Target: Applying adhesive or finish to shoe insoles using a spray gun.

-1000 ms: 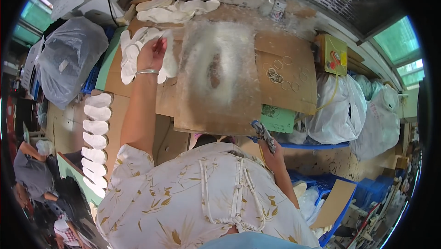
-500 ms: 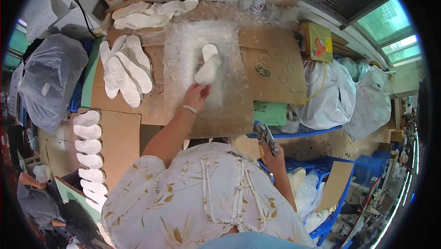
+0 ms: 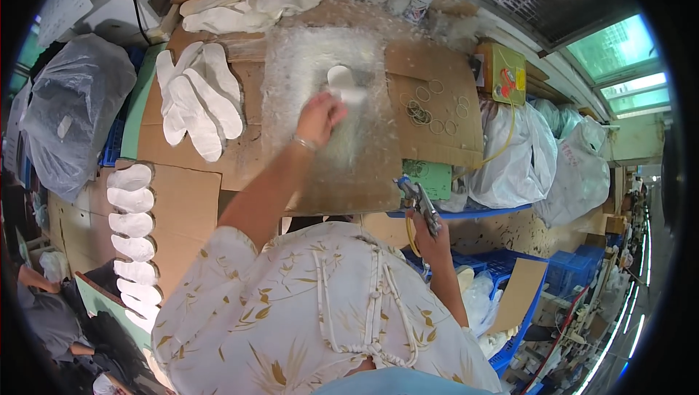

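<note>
Moved since the earlier frame: left hand [image 3: 318, 120], now farther up the coated cardboard sheet [image 3: 357, 195].
Head view:
- Left hand: fingers partly curled beside a white insole [image 3: 340, 77], blurred at one end, on the sheet's upper middle; cannot tell whether gripped.
- Right hand [image 3: 435, 239]: fingers closed round a metal spray gun [image 3: 424, 208], just off the sheet's near right corner.
- Insole pile [image 3: 207, 93]: left of the sheet.
- Pale rings [image 3: 417, 112]: right of the sheet.

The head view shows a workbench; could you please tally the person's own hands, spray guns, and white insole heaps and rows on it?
Left hand and right hand: 2
Spray gun: 1
Insole heaps: 2
Insole row: 1
Total: 6
White material by the left hand is blurred, not counted.
</note>
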Motion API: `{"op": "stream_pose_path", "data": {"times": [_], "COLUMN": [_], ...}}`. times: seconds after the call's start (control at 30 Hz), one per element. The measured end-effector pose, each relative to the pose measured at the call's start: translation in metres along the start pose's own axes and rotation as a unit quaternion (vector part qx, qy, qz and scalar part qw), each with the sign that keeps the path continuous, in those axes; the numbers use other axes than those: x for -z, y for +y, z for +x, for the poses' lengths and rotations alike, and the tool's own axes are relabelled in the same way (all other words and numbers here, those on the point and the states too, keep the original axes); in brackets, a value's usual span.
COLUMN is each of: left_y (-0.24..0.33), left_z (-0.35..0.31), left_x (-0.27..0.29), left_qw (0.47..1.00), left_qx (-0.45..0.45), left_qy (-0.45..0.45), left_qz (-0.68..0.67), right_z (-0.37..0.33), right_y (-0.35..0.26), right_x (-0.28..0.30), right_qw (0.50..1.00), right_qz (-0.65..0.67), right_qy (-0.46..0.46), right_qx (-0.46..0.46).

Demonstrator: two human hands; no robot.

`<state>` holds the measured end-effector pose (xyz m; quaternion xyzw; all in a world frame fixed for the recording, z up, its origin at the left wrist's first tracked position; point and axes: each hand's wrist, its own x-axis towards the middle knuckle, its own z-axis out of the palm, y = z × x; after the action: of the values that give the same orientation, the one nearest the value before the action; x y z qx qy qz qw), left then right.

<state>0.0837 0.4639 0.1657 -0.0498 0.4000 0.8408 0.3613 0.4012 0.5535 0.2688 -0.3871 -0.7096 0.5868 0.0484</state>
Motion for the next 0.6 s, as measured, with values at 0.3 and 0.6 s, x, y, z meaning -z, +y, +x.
{"op": "stream_pose_path", "data": {"times": [0.3,0.6], "left_y": [0.072,-0.074], "left_z": [0.037,-0.035], "left_x": [-0.034,0.050], "left_qw": [0.989,0.989], "left_qx": [-0.128,0.036], "left_qy": [-0.055,0.129], "left_qz": [-0.059,-0.062], "right_z": [0.001,0.004], "right_y": [0.017,0.023], "right_x": [-0.007,-0.002], "right_qw": [0.998,0.998], "right_qz": [-0.006,-0.034], "right_qy": [0.001,-0.019], "right_qx": [0.062,0.051]}}
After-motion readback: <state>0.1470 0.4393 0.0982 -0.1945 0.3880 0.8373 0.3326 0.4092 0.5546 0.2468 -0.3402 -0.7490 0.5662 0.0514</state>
